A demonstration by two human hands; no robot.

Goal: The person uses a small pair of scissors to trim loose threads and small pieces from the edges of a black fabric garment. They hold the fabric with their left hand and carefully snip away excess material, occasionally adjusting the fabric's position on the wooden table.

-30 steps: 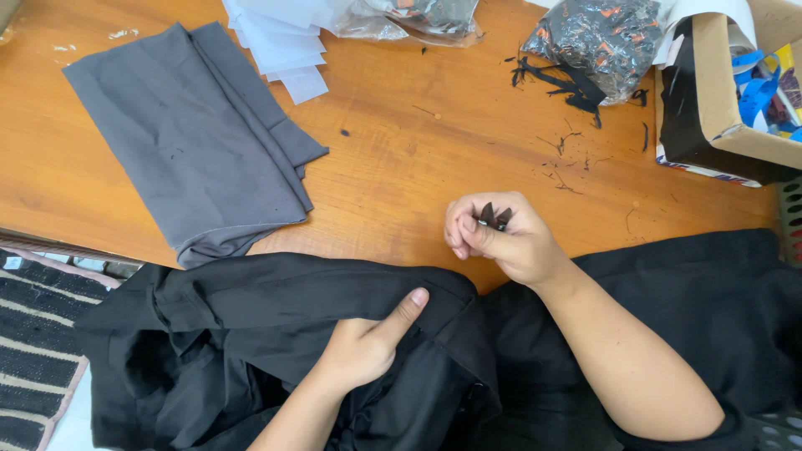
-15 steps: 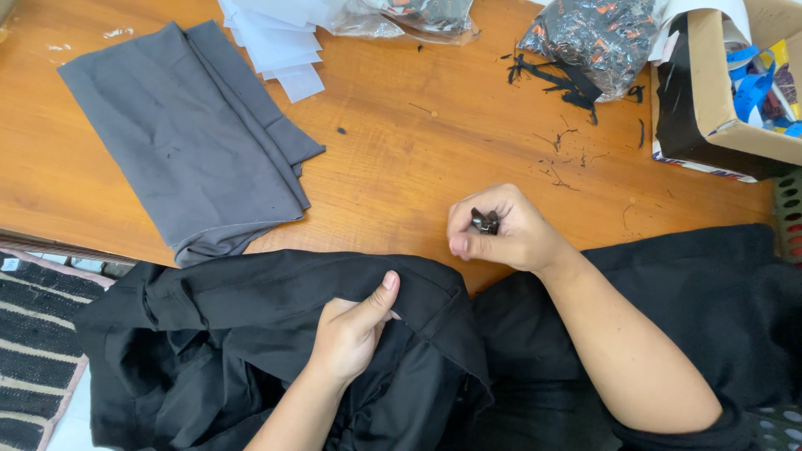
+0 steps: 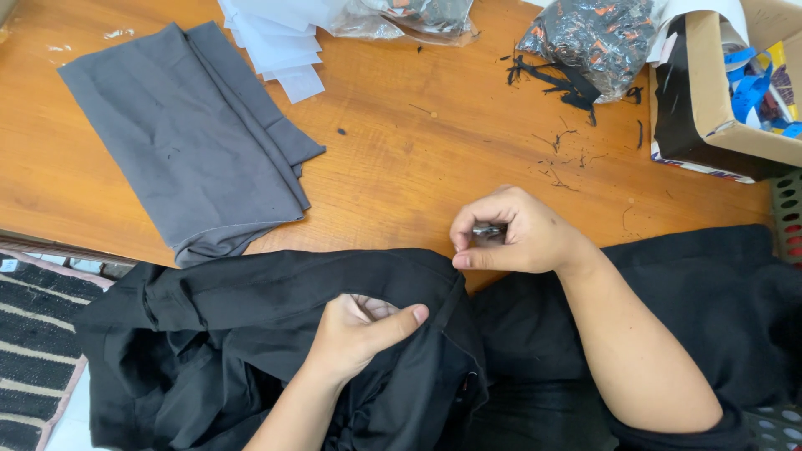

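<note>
- The left hand [image 3: 359, 334] is coming up from the bottom centre of the frame, forearm slanting up to the right; its fingers are curling into a fold of the black garment [image 3: 284, 334] and pinching the cloth, the thumb lying flat across the top and pointing right.
- The black garment is lying bunched across the lower part of the frame, from the lower left to the right edge, its upper hem resting on the near edge of the worktop [image 3: 401, 167].
- The right arm is entering from the lower right, elbow bent, forearm running up and left over the dark cloth.
- The right hand [image 3: 518, 234] is sitting right of centre, knuckles up, its fingers curling closed around a small dark metal tool [image 3: 487, 230]; the thumb is pressing on the garment's hem just beside the left hand's fold.
- At the lower left a striped mat [image 3: 33, 367] is showing below the worktop's edge.
- Farther up, a folded grey cloth [image 3: 184, 142] is lying at the upper left, with white paper pieces [image 3: 276, 42] just beyond it.
- At the top right a patterned plastic bag [image 3: 593, 33] is sitting beside black scraps [image 3: 568, 83], near a cardboard box [image 3: 718, 92].
</note>
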